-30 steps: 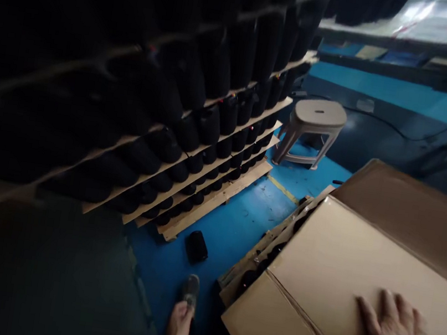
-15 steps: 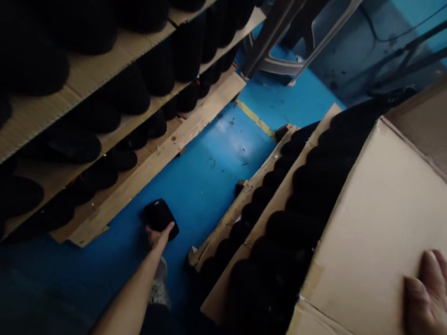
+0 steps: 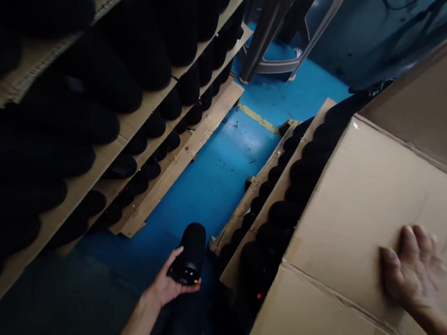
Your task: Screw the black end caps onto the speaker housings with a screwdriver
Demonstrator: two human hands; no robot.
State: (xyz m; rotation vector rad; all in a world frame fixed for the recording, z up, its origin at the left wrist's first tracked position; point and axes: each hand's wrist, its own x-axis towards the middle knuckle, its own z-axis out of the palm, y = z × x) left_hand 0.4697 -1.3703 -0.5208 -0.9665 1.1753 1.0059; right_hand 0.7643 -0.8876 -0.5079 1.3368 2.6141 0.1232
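Note:
My left hand (image 3: 170,283) is closed around a black cylindrical speaker (image 3: 193,247), low over the aisle between two stacks. The thumb lies along its left side and the fingers reach under the near end, where small bright spots and a yellow mark show. My right hand (image 3: 414,269) lies flat on a large cardboard sheet (image 3: 347,208) at the right, fingers spread, holding nothing. To the left, rows of similar black cylinders (image 3: 81,160) lie between cardboard layers (image 3: 129,125). More black cylinders (image 3: 286,213) fill the stack under the sheet.
Wooden pallet boards (image 3: 191,157) edge the left stack, and another pallet (image 3: 251,194) borders the right one. Between them runs a blue floor (image 3: 212,188) with yellow tape (image 3: 258,118) across it. A grey plastic stool (image 3: 262,44) stands at the far end.
My left hand has raised the speaker from near the floor and turned it so its near end faces me. My right hand stays on the cardboard; the view has shifted.

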